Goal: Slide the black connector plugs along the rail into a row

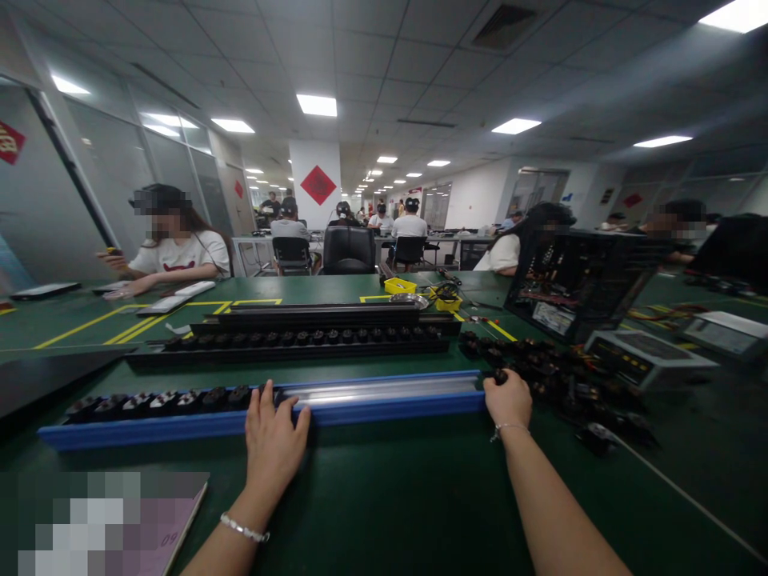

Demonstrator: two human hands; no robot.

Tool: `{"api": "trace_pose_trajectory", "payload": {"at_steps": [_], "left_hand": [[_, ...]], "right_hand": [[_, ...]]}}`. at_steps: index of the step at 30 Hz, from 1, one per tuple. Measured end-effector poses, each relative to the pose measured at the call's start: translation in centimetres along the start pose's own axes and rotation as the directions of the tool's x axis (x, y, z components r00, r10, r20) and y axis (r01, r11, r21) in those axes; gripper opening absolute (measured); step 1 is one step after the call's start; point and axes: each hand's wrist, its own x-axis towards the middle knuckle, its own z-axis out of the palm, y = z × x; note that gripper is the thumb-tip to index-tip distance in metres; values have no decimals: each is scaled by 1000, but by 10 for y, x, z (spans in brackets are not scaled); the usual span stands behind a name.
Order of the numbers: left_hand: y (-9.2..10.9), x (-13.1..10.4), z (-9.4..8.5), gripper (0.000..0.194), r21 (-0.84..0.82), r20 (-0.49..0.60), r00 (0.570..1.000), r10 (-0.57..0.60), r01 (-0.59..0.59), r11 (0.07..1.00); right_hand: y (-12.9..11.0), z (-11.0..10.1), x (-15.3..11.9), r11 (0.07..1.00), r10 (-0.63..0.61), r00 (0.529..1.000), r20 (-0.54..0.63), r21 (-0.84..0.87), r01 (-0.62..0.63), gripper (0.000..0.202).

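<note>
A long blue channel rail (384, 414) with a shiny metal inside lies across the table before me. Its left part holds a row of black socket modules (163, 400), several with pale metal tops. My left hand (273, 432) rests over the rail at the end of that row, fingers spread, their tips touching the rail and the last module. At the rail's right end, my right hand (509, 402) is closed, pinching a small black socket module (498, 376) mostly hidden by the fingers. Between my hands the channel shows bare metal.
Behind lies a black rail (288, 344) filled with similar modules. Loose black modules (552, 376) pile up at right, near a power supply unit (651, 358) and an open computer case (576, 280). Yellow bins (400, 286) stand farther back. A booklet (171, 520) lies front left. Co-workers sit around.
</note>
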Motion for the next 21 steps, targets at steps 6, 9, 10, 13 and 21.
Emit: {"api": "trace_pose_trajectory", "payload": {"at_steps": [6, 9, 10, 13, 21], "left_hand": [[1, 0, 0, 45, 5, -13, 1000, 7, -6, 1000], [3, -1, -1, 48, 2, -16, 999, -34, 34, 999], [3, -1, -1, 49, -2, -18, 999, -51, 51, 999], [4, -2, -1, 51, -17, -20, 995, -95, 95, 995], [3, 0, 0, 53, -10, -15, 994, -106, 105, 994]], "right_hand": [[14, -10, 14, 997, -72, 982, -172, -28, 69, 43], [20, -19, 23, 989, -141, 958, -250, -83, 124, 43], [22, -22, 26, 986, -154, 951, -268, -107, 129, 43], [28, -30, 38, 982, -135, 944, -303, -171, 85, 42], [38, -44, 87, 959, 0, 994, -105, -282, -30, 50]]}}
